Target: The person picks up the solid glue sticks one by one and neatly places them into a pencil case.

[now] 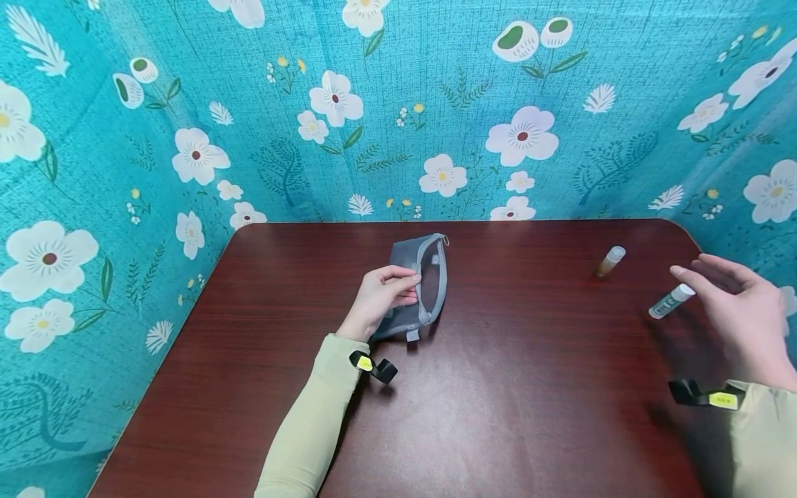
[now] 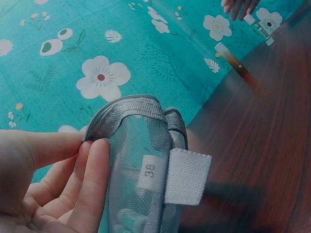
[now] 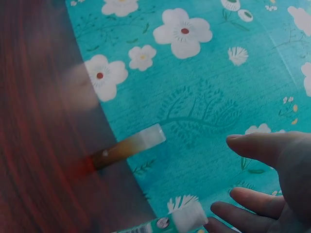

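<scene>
Left hand pinches rim of grey mesh pouch, far-middle of tabletop, probably to hold mouth open. Right hand empty, fingers spread beside green-labelled tube, likely to fit round it; contact unclear. Amber tube farther left. Pouch contents blurred by mesh.

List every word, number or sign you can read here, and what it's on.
"38": white label on the grey pouch, turned sideways.
Green-labelled tube: print too small to read.
Amber tube: mark too blurred.
Yellow wrist stickers: too small.
</scene>
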{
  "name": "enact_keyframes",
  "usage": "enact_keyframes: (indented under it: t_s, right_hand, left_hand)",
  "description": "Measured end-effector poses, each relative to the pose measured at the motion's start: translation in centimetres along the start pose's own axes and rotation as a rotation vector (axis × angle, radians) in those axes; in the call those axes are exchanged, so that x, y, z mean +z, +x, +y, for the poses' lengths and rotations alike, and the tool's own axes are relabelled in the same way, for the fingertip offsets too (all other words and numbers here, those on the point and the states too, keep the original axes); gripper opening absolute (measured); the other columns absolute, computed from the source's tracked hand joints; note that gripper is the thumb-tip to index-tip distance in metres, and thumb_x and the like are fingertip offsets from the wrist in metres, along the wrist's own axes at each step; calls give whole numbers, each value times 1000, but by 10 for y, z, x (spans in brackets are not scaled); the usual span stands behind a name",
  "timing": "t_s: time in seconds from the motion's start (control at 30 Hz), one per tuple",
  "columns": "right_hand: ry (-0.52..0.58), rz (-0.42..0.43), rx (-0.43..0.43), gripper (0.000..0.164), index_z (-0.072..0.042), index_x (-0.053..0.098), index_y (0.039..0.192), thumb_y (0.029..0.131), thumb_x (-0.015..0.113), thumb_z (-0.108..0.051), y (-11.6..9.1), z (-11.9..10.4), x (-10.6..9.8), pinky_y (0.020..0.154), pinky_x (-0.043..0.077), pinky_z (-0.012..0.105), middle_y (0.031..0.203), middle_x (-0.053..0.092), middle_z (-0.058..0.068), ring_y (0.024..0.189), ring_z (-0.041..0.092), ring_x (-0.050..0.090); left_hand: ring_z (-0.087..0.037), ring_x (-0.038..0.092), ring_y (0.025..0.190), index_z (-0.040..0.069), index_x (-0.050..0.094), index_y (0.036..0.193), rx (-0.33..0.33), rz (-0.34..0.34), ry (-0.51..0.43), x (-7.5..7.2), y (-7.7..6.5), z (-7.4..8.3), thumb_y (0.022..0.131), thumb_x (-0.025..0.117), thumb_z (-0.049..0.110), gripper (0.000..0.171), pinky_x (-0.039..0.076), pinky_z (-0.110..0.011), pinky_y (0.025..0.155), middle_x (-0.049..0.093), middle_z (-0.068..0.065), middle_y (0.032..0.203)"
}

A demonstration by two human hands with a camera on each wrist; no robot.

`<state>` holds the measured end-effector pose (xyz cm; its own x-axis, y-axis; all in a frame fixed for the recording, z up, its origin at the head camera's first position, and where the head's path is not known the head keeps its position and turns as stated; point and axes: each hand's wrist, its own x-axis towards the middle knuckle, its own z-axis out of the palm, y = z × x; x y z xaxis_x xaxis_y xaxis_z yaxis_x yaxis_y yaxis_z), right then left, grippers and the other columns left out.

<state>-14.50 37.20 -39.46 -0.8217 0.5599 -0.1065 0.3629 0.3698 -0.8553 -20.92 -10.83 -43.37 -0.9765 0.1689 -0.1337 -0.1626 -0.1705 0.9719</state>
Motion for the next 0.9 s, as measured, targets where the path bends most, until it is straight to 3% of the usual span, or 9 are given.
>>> enact_keyframes:
  t_s: [0.13,0.27,0.3,0.4,0.5,0.6,0.77,0.9]
  right_hand:
    - [-67,-28,-11,87,-30,34,160,87,70,-60,5,11,1,91,41,5,161,36,3,143,15,37]
    - [-118,-54,-6,95,-25,27,162,87,69,-63,7,20,4,102,45,18,162,31,13,148,29,31]
    - [-131,-59,-5,96,-23,26,163,87,69,-64,8,22,5,99,48,20,162,31,15,147,32,32]
    - [-151,-70,-3,99,-17,27,162,86,71,-63,10,28,7,77,52,15,156,40,20,133,34,42]
    - [-170,-89,-29,100,-9,29,161,87,73,-59,13,34,8,57,45,12,133,55,16,108,26,46]
    - [-198,-108,-41,98,-3,32,159,88,73,-57,16,40,10,57,44,16,123,53,14,102,24,44]
    - [-245,-131,-37,93,5,36,153,91,72,-54,20,49,13,63,42,27,136,47,29,106,36,43]
    - [-249,-141,-23,89,6,39,150,91,73,-52,22,55,14,62,41,26,132,50,28,99,30,45]
  left_hand:
    - [-17,69,69,-5,72,110,2,-3,-5,0,0,0,94,75,6,20,63,-33,72,72,-12,85]
    - [-16,69,69,-5,72,111,4,-3,-11,0,0,0,94,74,6,20,63,-32,72,72,-12,85]
    - [-16,69,69,-6,71,111,4,-3,-11,1,0,0,94,74,6,21,62,-32,72,72,-11,85]
    - [-16,69,69,-6,71,112,5,-2,-10,1,-1,0,94,74,6,21,63,-32,72,72,-11,85]
    - [-17,69,69,-6,71,112,5,-1,-4,0,-1,0,94,75,7,22,63,-33,72,72,-12,85]
    - [-17,69,70,-5,72,111,5,-1,2,-1,0,-1,94,75,7,22,62,-33,73,72,-13,85]
    - [-17,69,69,-5,72,110,7,0,-5,0,0,0,94,74,6,19,63,-32,72,72,-12,84]
    - [-16,69,68,-5,72,109,8,3,-11,1,-1,0,94,74,4,18,63,-32,72,72,-11,83]
